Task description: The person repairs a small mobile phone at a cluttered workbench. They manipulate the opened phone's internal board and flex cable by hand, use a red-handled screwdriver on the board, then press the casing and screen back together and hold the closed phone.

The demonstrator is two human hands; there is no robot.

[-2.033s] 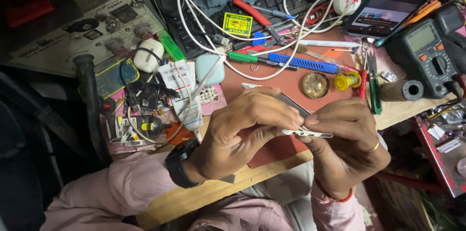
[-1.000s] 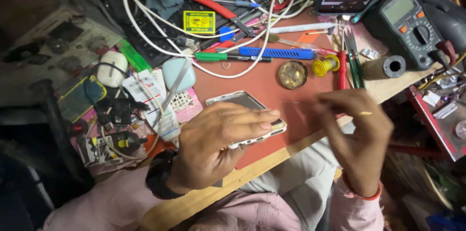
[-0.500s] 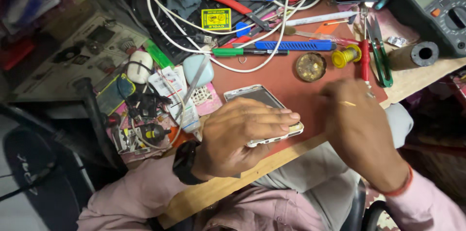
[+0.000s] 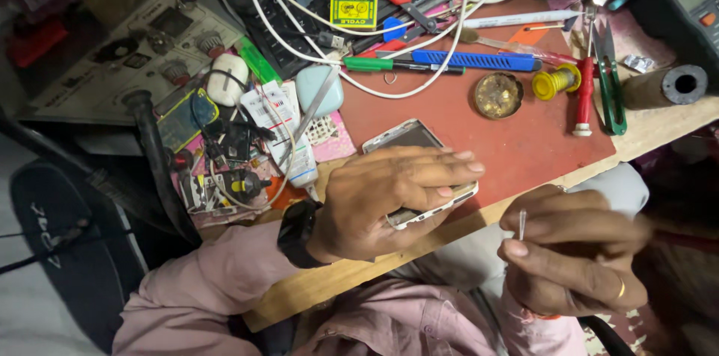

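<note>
Head view: silver-edged phone lies flat under left hand.

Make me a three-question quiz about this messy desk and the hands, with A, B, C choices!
1. Where does the phone lie?
A. on the red mat
B. on the floor
C. inside a drawer

2. What colour is the long tool near the white cables?
A. pink
B. blue
C. orange

3. What is the right hand doing?
A. lying flat and empty
B. pinching a thin metal piece
C. gripping a hammer

Answers:
1. A, the phone rests on the mat near the desk edge under the left hand.
2. B, its long handle is bright blue.
3. B, thumb and fingers close on a small thin silver piece, held off the desk.
</note>
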